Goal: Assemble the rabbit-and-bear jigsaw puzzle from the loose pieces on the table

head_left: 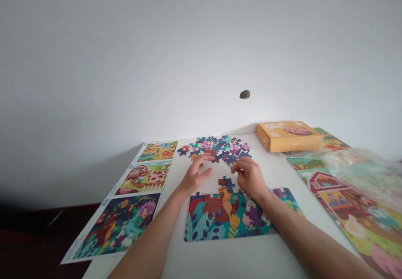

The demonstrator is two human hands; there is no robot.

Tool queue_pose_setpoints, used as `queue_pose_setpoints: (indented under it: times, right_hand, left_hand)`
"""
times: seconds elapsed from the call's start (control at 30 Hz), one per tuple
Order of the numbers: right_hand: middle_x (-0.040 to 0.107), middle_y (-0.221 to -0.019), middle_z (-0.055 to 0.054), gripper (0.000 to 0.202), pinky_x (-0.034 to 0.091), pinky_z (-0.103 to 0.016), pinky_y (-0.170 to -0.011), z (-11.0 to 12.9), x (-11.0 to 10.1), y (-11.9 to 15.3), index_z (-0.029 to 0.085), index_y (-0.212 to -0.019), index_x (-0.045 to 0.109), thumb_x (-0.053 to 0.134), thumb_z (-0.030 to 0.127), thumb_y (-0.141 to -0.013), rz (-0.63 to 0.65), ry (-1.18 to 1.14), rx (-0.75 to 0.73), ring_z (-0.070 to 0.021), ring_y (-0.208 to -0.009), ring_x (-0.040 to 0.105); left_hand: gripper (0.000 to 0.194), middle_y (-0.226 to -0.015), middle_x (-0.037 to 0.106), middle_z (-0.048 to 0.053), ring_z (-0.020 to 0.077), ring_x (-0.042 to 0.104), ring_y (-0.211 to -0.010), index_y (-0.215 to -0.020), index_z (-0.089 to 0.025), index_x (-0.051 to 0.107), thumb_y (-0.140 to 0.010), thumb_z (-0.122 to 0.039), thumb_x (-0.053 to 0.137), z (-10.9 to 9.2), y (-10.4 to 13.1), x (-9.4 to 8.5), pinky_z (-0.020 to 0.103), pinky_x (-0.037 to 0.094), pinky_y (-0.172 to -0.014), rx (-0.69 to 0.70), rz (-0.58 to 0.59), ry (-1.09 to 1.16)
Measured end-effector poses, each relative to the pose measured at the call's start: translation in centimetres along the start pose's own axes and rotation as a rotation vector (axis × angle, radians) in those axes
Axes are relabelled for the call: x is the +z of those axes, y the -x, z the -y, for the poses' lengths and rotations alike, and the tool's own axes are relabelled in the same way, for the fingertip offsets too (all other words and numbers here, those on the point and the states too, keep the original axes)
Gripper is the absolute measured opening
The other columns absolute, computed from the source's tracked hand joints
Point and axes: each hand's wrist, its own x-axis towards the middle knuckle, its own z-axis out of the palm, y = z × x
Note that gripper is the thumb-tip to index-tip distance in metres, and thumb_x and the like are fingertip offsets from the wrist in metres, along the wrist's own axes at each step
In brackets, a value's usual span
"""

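My left hand is held over the table with thumb and fingers apart, nothing in its grasp, just short of a heap of loose jigsaw pieces. To its right, my right hand is closed, fingertips curled to the thumb; whatever they may pinch is hidden. Below both hands lies a partly joined jigsaw puzzle with a rabbit, a brown animal and teal leaves. A joined piece juts up from its top edge beside my right hand. My right forearm covers part of the puzzle's right side.
A reference sheet with three pictures lies along the left edge of the white table. An orange puzzle box stands at the back right. Clear plastic wrapping rests on a farm picture. The wall has a hole.
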Motion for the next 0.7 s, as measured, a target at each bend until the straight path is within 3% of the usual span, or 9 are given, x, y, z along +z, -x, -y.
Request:
queue_pose_setpoints:
  times: [0.1,0.17,0.27,0.4,0.57,0.63,0.7]
  right_hand:
    - [0.054,-0.069,-0.003,0.033,0.038,-0.027,-0.067,0.0,-0.1,-0.1,0.018,-0.065,0.063,0.041,-0.007,-0.068,0.004,0.009,-0.012,-0.0173,-0.073,0.048]
    - [0.054,-0.068,-0.003,0.033,0.038,-0.028,-0.068,0.0,-0.1,-0.1,0.018,-0.065,0.063,0.041,-0.006,-0.068,0.006,0.013,-0.013,-0.0174,-0.072,0.048]
    - [0.054,-0.07,-0.003,0.031,0.039,-0.029,-0.069,0.2,-0.2,-0.1,0.018,-0.067,0.063,0.042,-0.005,-0.067,0.031,0.027,-0.006,-0.0175,-0.073,0.049]
    - [0.057,-0.08,-0.005,0.029,0.042,-0.03,-0.074,0.8,-0.1,0.0,0.018,-0.08,0.068,0.048,0.0,-0.069,0.204,-0.003,-0.057,-0.0183,-0.08,0.052]
    - [0.059,-0.092,-0.007,0.02,0.043,-0.032,-0.08,1.9,-0.3,0.1,0.018,-0.094,0.071,0.057,0.013,-0.081,0.445,-0.026,-0.155,-0.0183,-0.085,0.054]
    - [0.06,-0.098,-0.008,0.02,0.042,-0.034,-0.083,2.2,-0.5,0.1,0.018,-0.1,0.071,0.061,0.023,-0.084,0.497,-0.029,-0.194,-0.0193,-0.089,0.053]
    - [0.061,-0.104,-0.008,0.03,0.041,-0.035,-0.086,2.6,-0.5,0.2,0.02,-0.108,0.069,0.066,0.037,-0.084,0.563,-0.043,-0.246,-0.0207,-0.093,0.052]
  left_hand:
    - [0.03,-0.092,0.066,0.007,0.0186,0.061,-0.086,-0.099,-0.017,0.065,-0.084,-0.042,0.057,1.0,-0.7,0.0,0.029,0.046,-0.074,-0.144,-0.246,0.21]
    - [0.028,-0.066,0.057,0.0,0.0127,0.053,-0.061,-0.089,-0.016,0.065,-0.081,-0.042,0.059,1.6,-1.1,0.0,0.024,0.04,-0.058,-0.186,-0.326,0.256]
    - [0.027,-0.052,0.047,-0.004,0.0102,0.044,-0.048,-0.082,-0.016,0.065,-0.079,-0.043,0.059,2.1,-1.3,0.0,0.022,0.032,-0.048,-0.21,-0.442,0.2]
    - [0.024,-0.057,0.058,-0.001,0.0137,0.053,-0.054,-0.077,-0.018,0.066,-0.078,-0.039,0.056,2.8,-1.4,-0.3,0.023,0.038,-0.05,-0.183,-0.588,0.059]
    - [0.018,-0.085,0.07,0.004,0.0199,0.063,-0.079,-0.086,-0.019,0.067,-0.081,-0.03,0.054,3.5,-1.3,-1.1,0.03,0.048,-0.074,-0.179,-0.699,-0.246]
    - [0.021,-0.098,0.071,0.007,0.023,0.062,-0.093,-0.096,-0.019,0.068,-0.081,-0.025,0.055,3.4,-1.2,-1.1,0.036,0.046,-0.087,-0.133,-0.616,-0.422]
    - [0.03,-0.115,0.068,0.007,0.0253,0.058,-0.106,-0.11,-0.021,0.066,-0.081,-0.023,0.056,3.1,-1.1,-0.8,0.041,0.039,-0.098,-0.058,-0.442,-0.54]
